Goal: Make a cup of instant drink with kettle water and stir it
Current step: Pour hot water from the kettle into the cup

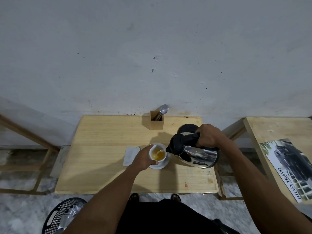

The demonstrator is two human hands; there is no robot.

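Note:
A white cup (160, 147) stands on a white saucer (164, 163) near the middle of the wooden table (101, 149). Yellow-brown liquid fills part of the cup. My left hand (143, 157) grips the cup's left side. My right hand (209, 135) holds the black handle of a steel kettle (199, 157), which is tilted left with its spout over the cup. A thin stream of water runs from the spout into the cup. A white sachet (130, 155) lies flat just left of the cup, partly under my left hand.
A wooden holder (157, 122) with metal spoons (163, 109) stands at the table's back edge by the wall. The black kettle base (187, 128) sits behind the kettle. A second table with a car brochure (290, 168) is at the right. A black basket (62, 217) lies on the floor.

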